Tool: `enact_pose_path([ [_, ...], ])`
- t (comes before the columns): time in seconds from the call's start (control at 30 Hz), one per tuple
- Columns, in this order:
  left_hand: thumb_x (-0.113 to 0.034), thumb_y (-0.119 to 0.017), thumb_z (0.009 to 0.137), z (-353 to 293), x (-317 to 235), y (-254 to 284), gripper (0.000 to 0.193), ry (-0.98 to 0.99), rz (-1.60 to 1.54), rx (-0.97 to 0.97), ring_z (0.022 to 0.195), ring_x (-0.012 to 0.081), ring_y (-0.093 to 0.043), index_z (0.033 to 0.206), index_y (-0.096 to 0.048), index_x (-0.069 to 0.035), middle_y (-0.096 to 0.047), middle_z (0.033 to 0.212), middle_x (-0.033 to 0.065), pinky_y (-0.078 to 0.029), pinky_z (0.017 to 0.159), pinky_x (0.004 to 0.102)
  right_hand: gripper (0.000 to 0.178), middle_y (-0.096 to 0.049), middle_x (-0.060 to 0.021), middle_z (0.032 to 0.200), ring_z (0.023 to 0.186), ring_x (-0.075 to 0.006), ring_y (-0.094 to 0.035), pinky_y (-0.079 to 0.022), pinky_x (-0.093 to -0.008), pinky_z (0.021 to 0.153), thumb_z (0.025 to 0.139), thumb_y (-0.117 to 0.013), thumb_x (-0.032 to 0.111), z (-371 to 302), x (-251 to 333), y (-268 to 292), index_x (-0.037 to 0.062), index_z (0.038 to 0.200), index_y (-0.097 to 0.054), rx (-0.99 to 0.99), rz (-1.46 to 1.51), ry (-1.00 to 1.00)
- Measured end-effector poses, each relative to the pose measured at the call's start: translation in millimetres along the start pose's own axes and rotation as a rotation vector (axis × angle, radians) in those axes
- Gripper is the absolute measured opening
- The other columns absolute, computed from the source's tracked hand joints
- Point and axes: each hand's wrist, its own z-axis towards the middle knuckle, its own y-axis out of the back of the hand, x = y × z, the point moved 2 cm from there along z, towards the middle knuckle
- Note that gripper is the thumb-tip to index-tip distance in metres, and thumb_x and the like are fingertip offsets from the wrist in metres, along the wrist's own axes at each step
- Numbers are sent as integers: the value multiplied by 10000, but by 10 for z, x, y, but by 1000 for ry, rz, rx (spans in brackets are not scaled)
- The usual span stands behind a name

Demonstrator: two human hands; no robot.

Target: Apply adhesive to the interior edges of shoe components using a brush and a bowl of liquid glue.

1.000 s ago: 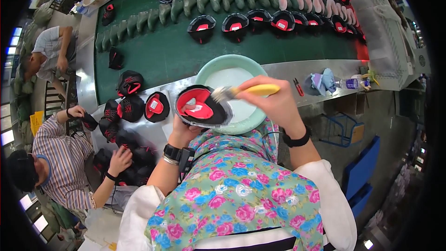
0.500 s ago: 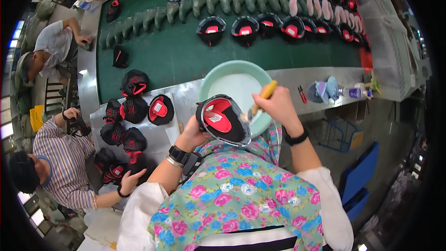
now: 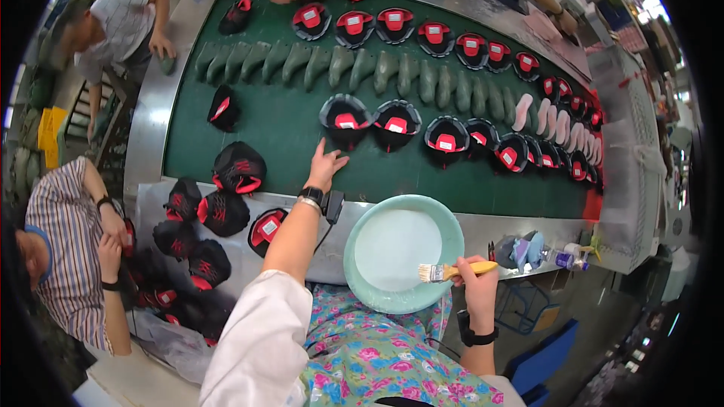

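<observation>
My left hand [image 3: 326, 167] reaches forward over the green work surface [image 3: 279, 151], fingers spread and holding nothing. Its fingertips are close to a black shoe upper [image 3: 345, 136] with a red lining; whether they touch it I cannot tell. Beside that upper stands another similar shoe upper [image 3: 397, 123]. In my right hand [image 3: 477, 283] is a paintbrush [image 3: 452, 270] with a yellow handle, its pale bristles pointing left. The bristles hang over a light green basin [image 3: 458, 237] of white liquid [image 3: 396, 245].
Dark green shoe lasts [image 3: 341, 68] line the surface, with pink insoles [image 3: 523, 111] to the right. More uppers [image 3: 226, 212] cluster at the left beside a co-worker in a striped shirt [image 3: 64, 241]. Another person [image 3: 124, 19] sits beyond. A bottle [image 3: 567, 259] lies at the right.
My left hand has let go of the shoe upper it held and stretched forward. The brush has gone from the upper's edge to over the basin. The whole view has shifted.
</observation>
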Motion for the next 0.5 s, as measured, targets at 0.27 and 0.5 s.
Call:
enact_pose_path([
  [0.27, -487, -819, 625, -647, -1175, 1117, 1018, -346, 1977, -615, 1372, 393, -252, 1464, -305, -228, -273, 1497, 184, -343, 951, 674, 246, -644, -66, 821, 744, -114, -582, -474, -259, 725, 965, -554, 152, 111, 74, -186, -32, 806, -592, -16, -119, 180],
  [0.5, -349, -850, 584, -563, -1120, 1581, 1039, -320, 1822, -504, 1371, 426, -251, 1465, -309, -251, -270, 1494, 205, -365, 956, 688, 226, -654, -72, 842, 734, -97, -576, -465, -236, 668, 985, -522, 151, 43, 232, -642, -15, 858, -606, 170, -63, 187],
])
